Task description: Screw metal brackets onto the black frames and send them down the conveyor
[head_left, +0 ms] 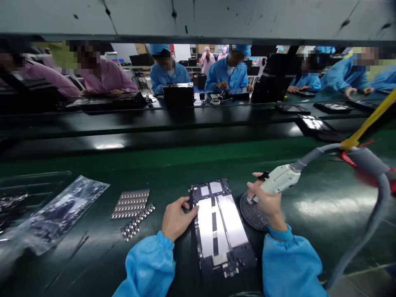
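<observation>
An opened tablet chassis (pixel 220 227) with silvery plates lies on the green bench in front of me. My left hand (pixel 177 218) rests on its left edge, fingers curled against the frame. My right hand (pixel 266 201) grips a white electric screwdriver (pixel 278 180). The tool's tip points down at a round black screw tray (pixel 252 212) just right of the chassis. A grey hose (pixel 312 156) runs from the tool's back up to the right.
Strips of small parts (pixel 131 203) lie left of the chassis, and a clear plastic bag (pixel 58 211) sits further left. A dark conveyor (pixel 185 119) crosses behind, carrying devices (pixel 312 123). Several people in blue and pink coats work on the far side.
</observation>
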Available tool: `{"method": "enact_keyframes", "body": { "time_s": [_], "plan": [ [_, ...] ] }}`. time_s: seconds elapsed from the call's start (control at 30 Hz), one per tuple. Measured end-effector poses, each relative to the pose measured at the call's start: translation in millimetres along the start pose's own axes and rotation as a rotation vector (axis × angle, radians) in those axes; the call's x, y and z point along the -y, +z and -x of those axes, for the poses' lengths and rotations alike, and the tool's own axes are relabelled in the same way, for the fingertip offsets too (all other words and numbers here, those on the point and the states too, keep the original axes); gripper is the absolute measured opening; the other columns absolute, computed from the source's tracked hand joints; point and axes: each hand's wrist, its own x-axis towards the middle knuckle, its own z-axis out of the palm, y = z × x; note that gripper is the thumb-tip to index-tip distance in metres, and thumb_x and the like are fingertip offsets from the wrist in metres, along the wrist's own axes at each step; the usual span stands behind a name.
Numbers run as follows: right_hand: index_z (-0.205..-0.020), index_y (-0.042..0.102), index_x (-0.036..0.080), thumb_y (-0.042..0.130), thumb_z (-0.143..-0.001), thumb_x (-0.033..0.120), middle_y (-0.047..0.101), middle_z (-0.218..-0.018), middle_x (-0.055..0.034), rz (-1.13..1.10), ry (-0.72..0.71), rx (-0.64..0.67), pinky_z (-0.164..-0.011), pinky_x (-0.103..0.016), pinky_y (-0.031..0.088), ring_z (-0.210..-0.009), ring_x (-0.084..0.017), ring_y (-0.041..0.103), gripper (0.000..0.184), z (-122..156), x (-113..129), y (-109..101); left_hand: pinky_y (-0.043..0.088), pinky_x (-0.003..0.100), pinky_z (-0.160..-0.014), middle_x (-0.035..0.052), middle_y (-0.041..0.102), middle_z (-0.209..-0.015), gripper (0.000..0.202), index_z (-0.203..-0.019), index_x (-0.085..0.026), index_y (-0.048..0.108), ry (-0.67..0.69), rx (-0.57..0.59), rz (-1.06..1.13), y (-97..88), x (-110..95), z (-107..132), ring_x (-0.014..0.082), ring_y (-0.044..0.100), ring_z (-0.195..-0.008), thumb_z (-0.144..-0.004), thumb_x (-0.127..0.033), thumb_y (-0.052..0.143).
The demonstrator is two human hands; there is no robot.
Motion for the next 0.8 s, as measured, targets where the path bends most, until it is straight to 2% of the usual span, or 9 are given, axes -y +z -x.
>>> {"method": "enact_keyframes", "body": {
  "time_s": [0.07,0.23,0.53,0.63,0.7,0.77,0.8],
  "plan": [
    [-0.101,0.055,0.017,0.073,-0.074,0.022,0.055,-0.045,0.0086,0.027,-0.005,0.006,-0.041,-0.026,0.042,-0.035,-0.012,0.048,0.032,-1,-5,2,0.044,0.026,-0.054,0.0002,0.066,-0.072,0.046,-0.103,-0.015,0.067,0.001,0.029,0.052,-1.6,4,0,0.0142,0.057,-0.052,-0.076,-0.052,0.058],
    [-0.097,0.055,0.017,0.071,-0.074,0.021,0.055,-0.044,0.0091,0.111,-0.002,0.031,-0.046,-0.027,0.044,-0.036,-0.011,0.049,0.028,-1,-6,5,0.046,0.025,-0.047,-0.0007,0.060,-0.052,0.047,-0.098,-0.013,0.069,-0.086,0.110,0.193,-10.4,15,-1,0.0163,0.059,-0.046,-0.079,-0.053,0.053],
    [-0.088,0.054,0.018,0.071,-0.072,0.024,0.054,-0.043,0.0083,0.162,-0.004,0.005,-0.046,-0.030,0.045,-0.036,-0.012,0.049,0.024,-2,-9,6,0.046,0.023,-0.042,0.0001,0.062,-0.052,0.042,-0.094,-0.014,0.069,-0.094,0.089,0.230,-10.4,22,-3,0.0158,0.061,-0.045,-0.078,-0.050,0.058],
    [-0.089,0.056,0.018,0.073,-0.071,0.027,0.054,-0.043,0.0077,0.175,0.008,0.000,-0.045,-0.029,0.043,-0.037,-0.013,0.049,0.027,1,-3,5,0.045,0.021,-0.041,0.0010,0.065,-0.058,0.038,-0.093,-0.014,0.069,-0.122,0.075,0.270,-7.4,22,-2,0.0137,0.060,-0.043,-0.078,-0.048,0.060],
    [-0.088,0.059,0.018,0.076,-0.068,0.029,0.056,-0.045,0.0064,0.212,0.006,-0.047,-0.045,-0.029,0.043,-0.039,-0.014,0.050,0.028,6,6,6,0.043,0.020,-0.040,0.0009,0.065,-0.061,0.035,-0.090,-0.014,0.070,-0.152,0.075,0.307,-5.5,18,-1,0.0119,0.059,-0.042,-0.079,-0.047,0.060],
    [-0.087,0.060,0.019,0.079,-0.067,0.030,0.058,-0.047,0.0056,0.222,-0.012,-0.110,-0.046,-0.029,0.044,-0.041,-0.014,0.053,0.030,11,16,14,0.042,0.019,-0.041,0.0001,0.065,-0.061,0.034,-0.086,-0.015,0.070,-0.169,0.085,0.322,-3.9,14,-2,0.0105,0.059,-0.042,-0.079,-0.046,0.062],
    [-0.092,0.059,0.020,0.079,-0.067,0.030,0.058,-0.049,0.0059,0.175,0.005,-0.096,-0.044,-0.029,0.043,-0.041,-0.015,0.053,0.033,13,20,21,0.042,0.018,-0.043,-0.0003,0.065,-0.062,0.034,-0.084,-0.015,0.070,-0.168,0.091,0.311,-3.5,12,-4,0.0100,0.059,-0.043,-0.078,-0.048,0.064]
  ]
}}
